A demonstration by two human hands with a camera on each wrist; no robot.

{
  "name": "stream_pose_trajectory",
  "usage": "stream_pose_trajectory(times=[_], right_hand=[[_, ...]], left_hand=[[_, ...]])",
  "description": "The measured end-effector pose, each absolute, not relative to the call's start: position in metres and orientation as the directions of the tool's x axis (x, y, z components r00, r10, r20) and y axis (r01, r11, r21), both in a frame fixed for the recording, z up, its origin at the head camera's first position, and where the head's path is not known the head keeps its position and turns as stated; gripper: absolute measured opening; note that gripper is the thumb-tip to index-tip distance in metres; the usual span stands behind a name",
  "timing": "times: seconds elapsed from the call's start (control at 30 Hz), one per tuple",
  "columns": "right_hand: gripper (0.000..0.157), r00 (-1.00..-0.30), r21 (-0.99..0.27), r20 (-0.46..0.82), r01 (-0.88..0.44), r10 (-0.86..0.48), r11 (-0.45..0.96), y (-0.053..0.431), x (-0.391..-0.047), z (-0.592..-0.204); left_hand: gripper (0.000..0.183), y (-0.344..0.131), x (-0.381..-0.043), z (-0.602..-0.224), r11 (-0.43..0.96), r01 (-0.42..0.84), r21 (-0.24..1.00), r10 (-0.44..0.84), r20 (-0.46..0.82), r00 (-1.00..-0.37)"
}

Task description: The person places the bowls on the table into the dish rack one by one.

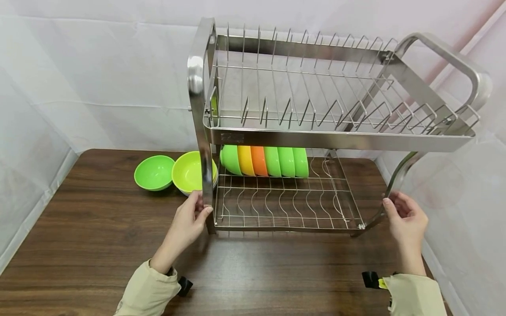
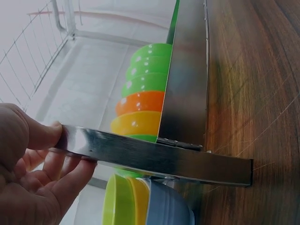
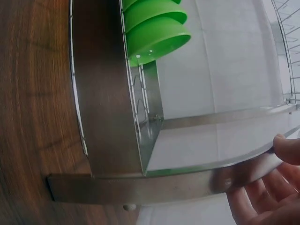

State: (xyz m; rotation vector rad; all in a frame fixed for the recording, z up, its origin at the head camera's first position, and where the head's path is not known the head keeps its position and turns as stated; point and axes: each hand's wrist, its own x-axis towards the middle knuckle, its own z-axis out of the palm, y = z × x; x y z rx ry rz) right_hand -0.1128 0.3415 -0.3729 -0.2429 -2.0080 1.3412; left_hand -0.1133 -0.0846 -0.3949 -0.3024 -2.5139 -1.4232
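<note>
A two-tier metal dish rack (image 1: 340,139) stands on the wooden table. My left hand (image 1: 187,224) grips its left front leg (image 1: 206,175), thumb on one side and fingers on the other, as the left wrist view also shows. On the opposite side my right hand (image 1: 407,219) holds the curved right front leg (image 1: 398,175) between thumb and fingers. Several bowls, green, yellow and one orange bowl (image 1: 258,161), stand on edge in a nested row at the back left of the lower tier. Wire dividers fill the upper tier, with no dishes among them.
Left of the rack sit a green bowl (image 1: 155,172) and a stack topped by a lime bowl (image 1: 189,170); a blue bowl (image 2: 168,206) in that stack shows in the left wrist view. White cloth (image 1: 99,79) hangs behind the wooden table (image 1: 91,228).
</note>
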Motion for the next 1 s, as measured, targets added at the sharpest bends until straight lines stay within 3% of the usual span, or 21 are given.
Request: stream_pose_trajectory(times=[0.17,0.37,0.53,0.77,1.0], right_hand=[[0.034,-0.74,-0.882,0.401,-0.152,0.54,0.447,0.346,-0.114,-0.375],[0.035,-0.75,-0.945,0.293,-0.131,0.593,0.301,0.348,-0.114,-0.372],[0.032,-0.751,-0.938,0.296,-0.114,0.59,0.327,0.346,-0.114,-0.371],[0.032,-0.751,-0.926,0.312,-0.104,0.582,0.362,0.335,-0.109,-0.359],[0.032,-0.748,-0.919,0.335,-0.126,0.573,0.373,0.333,-0.106,-0.356]], left_hand=[[0.023,-0.085,-0.111,-0.392,0.554,0.303,0.775,0.055,0.329,-0.943],[0.028,-0.096,-0.108,-0.372,0.546,0.334,0.768,0.059,0.362,-0.93],[0.03,-0.128,-0.124,-0.361,0.607,0.3,0.736,-0.075,0.428,-0.901],[0.04,-0.18,-0.159,-0.365,0.656,0.042,0.754,-0.212,0.238,-0.948],[0.053,-0.211,-0.185,-0.384,0.616,-0.188,0.765,-0.318,0.023,-0.948]])
